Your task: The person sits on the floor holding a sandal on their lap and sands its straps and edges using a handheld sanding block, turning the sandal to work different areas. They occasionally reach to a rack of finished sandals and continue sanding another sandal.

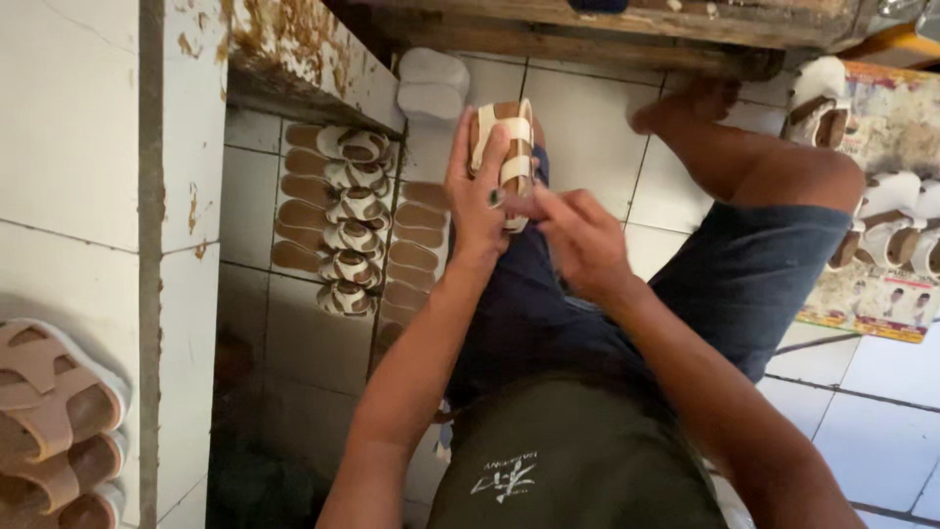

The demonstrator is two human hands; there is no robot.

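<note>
Over the lap, at knee level, the left hand [477, 191] grips a small sandal [506, 157] with a brown footbed and cream straps, fingers wrapped along its left edge and thumb laid across the front. The right hand [580, 235] meets it from below, thumb and forefinger pinched on the lower strap end.

Judged from this grip, the step in hand is seating or pressing a strap onto the sole. To do it well:

1. Keep the left hand firm so the sandal does not twist.
2. Press at the strap end only, keeping the pinch close to the sole edge.
3. Check that both straps lie flat and parallel before letting go.

A row of similar sandals [348, 220] lies on the tiled floor [587, 127] to the left, beside a stack of bare brown soles [411, 255]. More white-strapped sandals [896, 230] rest on a printed sheet [867, 313] to the right. Tan sandals [49, 411] sit on the tiled ledge [78, 118] at near left.
</note>
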